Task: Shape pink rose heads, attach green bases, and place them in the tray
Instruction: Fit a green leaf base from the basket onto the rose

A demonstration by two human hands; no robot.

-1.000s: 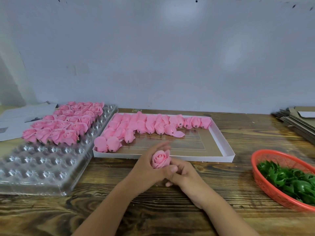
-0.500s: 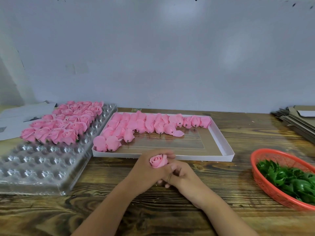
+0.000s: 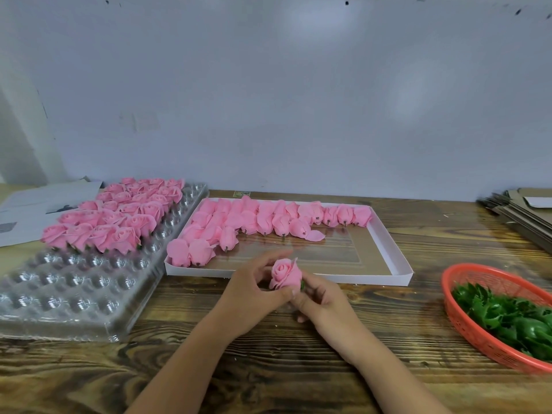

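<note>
Dark-grained wooden planks make up the worktop (image 3: 298, 369), which runs back to a plain pale wall. Just above its near middle, a pink soft-petalled rose head (image 3: 285, 273) sits upright between both hands, its spiral centre turned up toward the camera. The left hand (image 3: 254, 291) curls its fingers and thumb round the bloom's left side and underside. The right hand (image 3: 322, 300) pinches the flower from below on the right, where a sliver of a green base (image 3: 302, 284) shows against the petals.

Right behind the hands lies a shallow white cardboard box lid (image 3: 400, 258) holding unshaped pink rose buds (image 3: 257, 219), laid on their sides in rows along its far and left parts; its near right part shows bare brown floor. To the left, touching the lid's corner, stands a clear plastic blister tray (image 3: 74, 291) of round cells, with finished pink roses (image 3: 119, 213) filling its far rows. At the right edge a red plastic mesh basket (image 3: 466, 318) holds a heap of green leafy calyx pieces (image 3: 513, 315). Flat grey-brown cardboard sheets (image 3: 525, 210) are stacked at the far right, and white papers (image 3: 35, 207) lie at the far left.
</note>
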